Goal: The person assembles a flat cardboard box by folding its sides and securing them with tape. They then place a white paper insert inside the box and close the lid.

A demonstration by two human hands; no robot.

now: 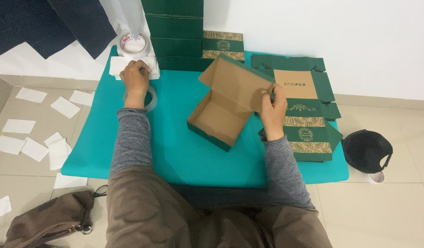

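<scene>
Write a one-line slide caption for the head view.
Right hand holds an open green box on a teal mat; left hand touches white paper sheets.

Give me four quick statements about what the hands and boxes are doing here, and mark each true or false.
1. The right hand grips the lid of the open box. True.
2. The left hand rests on the black cap. False: it is on the white paper stack; the black cap lies on the floor.
3. Flat unfolded boxes lie under the right hand. True.
4. The mat is red. False: teal.
</scene>
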